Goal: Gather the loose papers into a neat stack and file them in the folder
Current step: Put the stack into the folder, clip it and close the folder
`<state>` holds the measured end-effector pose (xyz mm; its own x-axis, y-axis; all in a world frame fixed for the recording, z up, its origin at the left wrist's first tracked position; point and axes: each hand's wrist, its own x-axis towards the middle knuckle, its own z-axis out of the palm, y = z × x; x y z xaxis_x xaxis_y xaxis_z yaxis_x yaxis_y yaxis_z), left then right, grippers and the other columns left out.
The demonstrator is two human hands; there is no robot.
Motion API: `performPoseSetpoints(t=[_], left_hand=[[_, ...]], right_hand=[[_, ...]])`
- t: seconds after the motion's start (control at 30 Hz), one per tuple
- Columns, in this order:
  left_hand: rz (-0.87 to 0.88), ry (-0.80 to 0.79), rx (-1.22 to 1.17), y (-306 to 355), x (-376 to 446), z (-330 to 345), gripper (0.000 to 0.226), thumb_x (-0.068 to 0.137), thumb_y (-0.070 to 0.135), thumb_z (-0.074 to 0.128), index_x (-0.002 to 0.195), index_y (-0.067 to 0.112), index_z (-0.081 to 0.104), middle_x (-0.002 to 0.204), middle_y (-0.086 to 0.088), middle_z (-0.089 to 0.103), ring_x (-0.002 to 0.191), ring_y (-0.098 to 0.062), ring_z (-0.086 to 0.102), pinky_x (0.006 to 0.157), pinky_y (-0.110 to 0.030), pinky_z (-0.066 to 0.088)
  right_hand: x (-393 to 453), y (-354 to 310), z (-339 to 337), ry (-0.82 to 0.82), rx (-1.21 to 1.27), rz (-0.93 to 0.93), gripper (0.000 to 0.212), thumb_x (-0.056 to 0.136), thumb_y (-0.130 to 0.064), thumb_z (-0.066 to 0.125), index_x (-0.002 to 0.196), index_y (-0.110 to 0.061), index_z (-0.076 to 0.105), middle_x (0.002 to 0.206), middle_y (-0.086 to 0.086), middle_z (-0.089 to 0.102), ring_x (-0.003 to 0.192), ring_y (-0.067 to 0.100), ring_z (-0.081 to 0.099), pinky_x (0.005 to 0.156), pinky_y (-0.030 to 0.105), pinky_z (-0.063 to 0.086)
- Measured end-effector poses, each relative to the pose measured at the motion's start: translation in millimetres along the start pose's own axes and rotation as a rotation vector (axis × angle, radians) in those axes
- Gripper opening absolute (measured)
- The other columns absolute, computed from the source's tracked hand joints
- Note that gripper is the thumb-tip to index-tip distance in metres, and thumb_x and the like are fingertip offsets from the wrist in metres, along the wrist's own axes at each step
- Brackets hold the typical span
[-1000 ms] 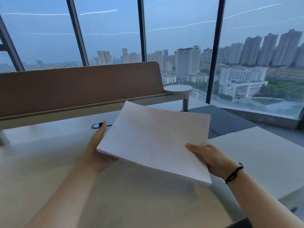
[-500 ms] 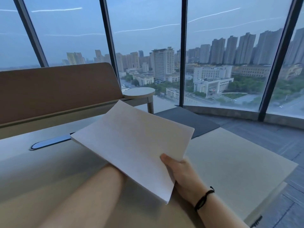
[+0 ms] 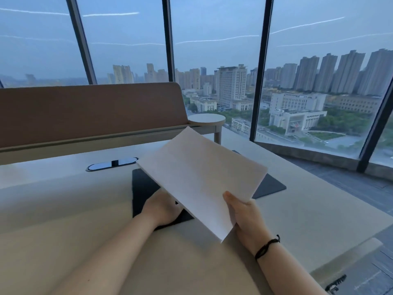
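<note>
A neat stack of white papers [image 3: 202, 177] is held tilted above the desk. My right hand [image 3: 244, 213] grips its near right corner, thumb on top. A dark folder [image 3: 142, 188] lies flat on the desk under the stack, showing on the left and again past the stack's right edge. My left hand [image 3: 163, 207] rests on the folder's near part, below the papers. Its fingers are hidden by the stack, so I cannot tell whether they hold the papers or the folder.
A brown divider panel [image 3: 91, 111] runs along the back of the pale desk [image 3: 63, 209]. An oval cable slot [image 3: 112, 163] sits left of the folder. A small round side table [image 3: 206, 120] stands behind. The desk's right edge drops to the floor by the tall windows.
The papers have moved over the dark folder. My left hand left the stack's left edge and now lies on the folder beneath it. My right hand kept its grip.
</note>
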<state>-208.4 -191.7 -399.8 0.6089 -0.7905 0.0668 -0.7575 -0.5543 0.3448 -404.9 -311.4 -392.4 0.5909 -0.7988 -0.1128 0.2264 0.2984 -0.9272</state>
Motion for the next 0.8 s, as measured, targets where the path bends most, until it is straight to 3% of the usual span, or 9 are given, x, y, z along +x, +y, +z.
performPoseSetpoints(t=[0.07,0.13,0.23,0.37,0.5,0.57,0.7,0.8], left_hand=[[0.01,0.065,0.029,-13,-30,-15,0.027,0.094,0.049,0.045,0.102,0.031,0.063,0.107,0.011,0.056,0.107,-0.017,0.055,0.08,-0.032,0.048],[-0.034,0.097,0.104,-40,-60,-25,0.039,0.097,0.055,0.042,0.123,0.033,0.061,0.113,0.008,0.052,0.112,-0.018,0.055,0.08,-0.032,0.046],[-0.075,0.193,0.181,-83,-96,-30,0.045,0.097,0.058,0.036,0.124,0.036,0.064,0.12,0.008,0.064,0.106,-0.013,0.055,0.079,-0.03,0.047],[-0.141,0.301,0.177,-142,-151,-48,0.047,0.096,0.059,0.033,0.129,0.043,0.063,0.12,0.018,0.067,0.103,-0.009,0.055,0.077,-0.03,0.053],[-0.211,0.369,0.121,-185,-195,-73,0.039,0.101,0.051,0.04,0.119,0.035,0.071,0.099,0.015,0.069,0.096,-0.012,0.054,0.073,-0.033,0.051],[-0.27,0.371,0.003,-205,-209,-85,0.054,0.101,0.06,0.028,0.114,0.035,0.073,0.093,0.014,0.07,0.101,-0.011,0.055,0.074,-0.033,0.048],[-0.338,0.38,-0.2,-234,-232,-105,0.079,0.092,0.073,0.006,0.13,0.037,0.065,0.104,0.019,0.075,0.133,-0.013,0.047,0.099,-0.038,0.039],[-0.34,0.439,-0.281,-249,-239,-114,0.099,0.076,0.09,-0.002,0.121,0.038,0.069,0.094,0.019,0.076,0.128,-0.014,0.055,0.1,-0.038,0.039]], right_hand=[[-16,5,21,0.004,-0.031,0.008,0.011,0.094,-0.008,0.068,0.104,-0.008,0.072,0.104,0.009,0.079,0.1,0.03,0.073,0.094,0.045,0.056],[-34,10,48,0.002,-0.134,0.015,0.006,0.092,-0.011,0.068,0.093,-0.007,0.073,0.088,0.003,0.077,0.082,0.024,0.072,0.075,0.033,0.057],[-63,22,93,-0.026,-0.287,0.038,0.014,0.089,-0.016,0.062,0.079,-0.007,0.066,0.07,0.005,0.059,0.062,0.021,0.056,0.055,0.026,0.042],[-101,46,147,-0.083,-0.297,0.079,0.018,0.092,-0.018,0.061,0.078,-0.008,0.067,0.068,0.001,0.06,0.063,0.019,0.056,0.059,0.027,0.044],[-128,67,193,-0.105,-0.306,0.148,0.015,0.088,-0.015,0.057,0.074,-0.012,0.057,0.068,0.001,0.05,0.063,0.02,0.046,0.057,0.027,0.037],[-137,75,212,-0.105,-0.281,0.183,0.014,0.088,-0.015,0.057,0.074,-0.011,0.057,0.068,0.001,0.049,0.062,0.02,0.044,0.057,0.026,0.036],[-148,88,242,-0.097,-0.192,0.261,0.011,0.092,-0.016,0.058,0.083,-0.011,0.063,0.075,0.003,0.056,0.066,0.021,0.047,0.058,0.03,0.038],[-156,96,259,-0.102,-0.125,0.3,0.01,0.094,-0.015,0.059,0.085,-0.014,0.064,0.081,0.004,0.061,0.078,0.026,0.052,0.069,0.036,0.043]])
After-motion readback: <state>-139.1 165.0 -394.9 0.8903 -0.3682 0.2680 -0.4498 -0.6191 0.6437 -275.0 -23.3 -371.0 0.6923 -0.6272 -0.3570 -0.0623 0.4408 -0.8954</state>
